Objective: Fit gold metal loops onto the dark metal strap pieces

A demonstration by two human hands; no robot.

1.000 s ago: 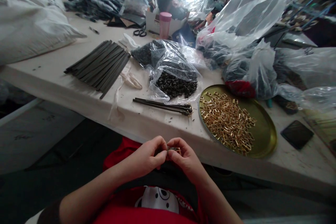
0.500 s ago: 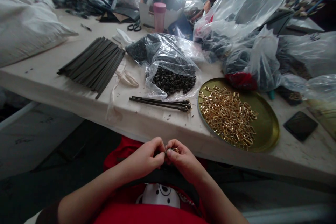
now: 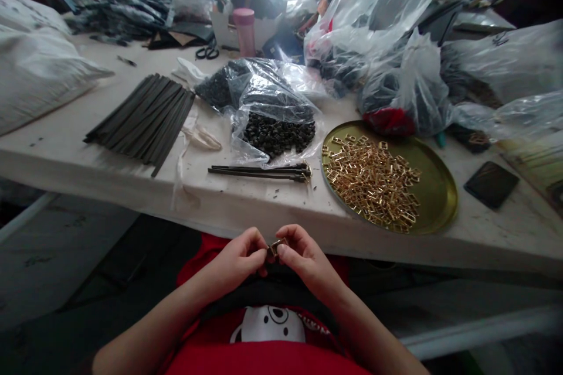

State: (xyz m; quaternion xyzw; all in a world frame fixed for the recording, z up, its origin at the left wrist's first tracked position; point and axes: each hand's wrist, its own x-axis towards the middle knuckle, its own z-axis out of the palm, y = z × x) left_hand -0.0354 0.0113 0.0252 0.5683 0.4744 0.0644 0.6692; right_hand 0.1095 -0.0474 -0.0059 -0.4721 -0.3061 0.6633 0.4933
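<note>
One gold buckle point(image 3: 277, 245) sits in your grip, bridging the small gap between fingertips, just short of the near edge of the bench point(image 3: 246, 205). Your left hand point(image 3: 244, 253) pinches its left end; your right hand point(image 3: 303, 255) clasps its right end between thumb and fingers. Beyond lie a few finished-looking strips point(image 3: 257, 173) with gold ends, then a clear bag of black pieces point(image 3: 279, 135). To your right, a round tray point(image 3: 435, 187) carries heaped buckles point(image 3: 373, 181); to your left lie loose dark strips point(image 3: 143, 120).
</note>
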